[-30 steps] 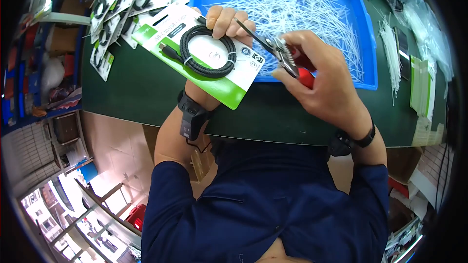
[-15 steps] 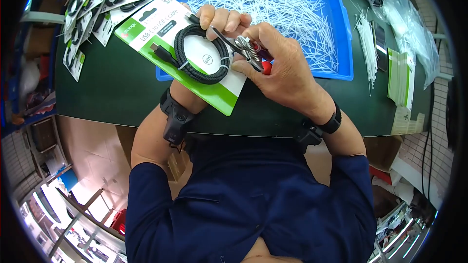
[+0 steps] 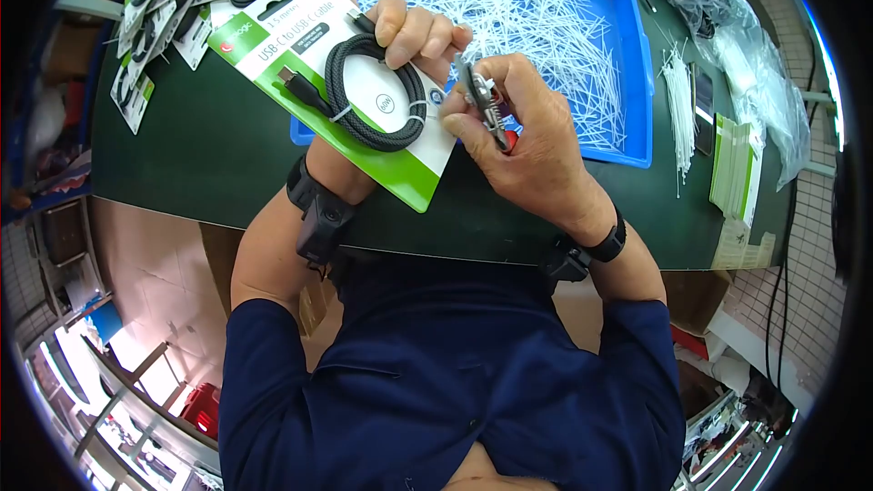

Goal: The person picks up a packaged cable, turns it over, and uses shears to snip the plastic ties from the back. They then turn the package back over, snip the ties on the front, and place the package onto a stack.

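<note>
Overhead, left hand [image 3: 414,32] grips a green-and-white card [image 3: 332,95] bearing a coiled black cable [image 3: 373,95]; right hand [image 3: 523,141] clasps red-handled cutters [image 3: 486,109] above a blue tray [image 3: 641,82].

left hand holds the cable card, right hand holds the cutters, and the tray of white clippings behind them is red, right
Not quite: in the head view the tray is blue, not red. The left hand does hold the cable card and the right hand the cutters.
</note>
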A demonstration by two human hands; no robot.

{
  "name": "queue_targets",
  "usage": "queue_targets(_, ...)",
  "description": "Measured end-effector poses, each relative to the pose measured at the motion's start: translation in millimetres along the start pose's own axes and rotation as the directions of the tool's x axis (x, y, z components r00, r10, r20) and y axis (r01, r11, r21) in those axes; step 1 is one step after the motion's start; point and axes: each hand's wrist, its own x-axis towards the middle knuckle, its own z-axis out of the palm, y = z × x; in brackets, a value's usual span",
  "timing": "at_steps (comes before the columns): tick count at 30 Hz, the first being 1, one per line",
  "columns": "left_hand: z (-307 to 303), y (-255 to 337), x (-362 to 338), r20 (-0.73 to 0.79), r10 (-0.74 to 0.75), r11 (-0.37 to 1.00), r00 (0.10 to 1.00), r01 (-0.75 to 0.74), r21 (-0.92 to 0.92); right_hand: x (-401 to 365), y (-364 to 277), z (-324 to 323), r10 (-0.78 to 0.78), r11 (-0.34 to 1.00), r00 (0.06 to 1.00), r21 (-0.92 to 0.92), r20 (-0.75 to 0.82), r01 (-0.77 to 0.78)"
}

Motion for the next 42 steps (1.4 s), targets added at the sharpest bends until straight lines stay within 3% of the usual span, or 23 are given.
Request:
queue_targets(3, -8, -5, 1, 0.052, 0.011, 1.0, 0.999, -0.011, 0.006, 5, -6, -2, -0.158, 0.966, 0.987, -0.208, 0.006, 0.156)
queue_targets(9, -9, -11, -5, 0.043, 0.039, 0.998, 0.998, -0.041, 0.052, 6, -3, -1, -0.112, 0.969, 0.991, -0.213, 0.068, 0.124)
queue_targets(12, 2, -15, -8, -0.12, 0.058, 0.992, 0.991, -0.044, 0.12, 6, -2, 2, -0.05, 0.98, 0.995, -0.189, 0.087, 0.066)
queue_targets(16, 4, -13, -8, -0.12, 0.025, 0.991, 0.992, -0.009, 0.136, 3, -5, 6, -0.074, 0.976, 0.996, -0.203, 0.045, 0.082)
queue_targets(21, 13, -11, -5, -0.124, -0.016, 0.994, 0.992, 0.029, 0.109, 1, -7, 2, 0.009, 0.989, 1.0, -0.151, 0.025, -0.005)
queue_targets(24, 24, 3, 0, -0.121, 0.028, 0.99, 0.992, -0.011, 0.139, 3, -8, -6, 0.084, 0.995, 0.996, -0.049, 0.022, -0.083)
queue_targets(33, 57, 87, -22, -0.225, 0.265, 0.961, 0.938, -0.238, 0.142, 7, 6, -39, 0.136, 0.961, 0.988, -0.233, -0.068, -0.148)
queue_targets(36, 81, 122, -59, -0.198, 0.4, 0.906, 0.895, -0.354, 0.23, 5, 15, -41, 0.101, 0.96, 0.99, -0.252, -0.103, -0.124)
queue_targets(39, 110, 162, -112, -0.215, 0.601, 0.708, 0.77, -0.389, 0.589, 8, 24, -44, 0.004, 0.918, 0.99, -0.393, -0.138, -0.059)
queue_targets(42, 93, 234, -229, -0.101, 0.61, 0.493, 0.786, -0.277, 0.825, 8, 21, -51, 0.166, 0.922, 0.98, -0.334, -0.114, -0.195)
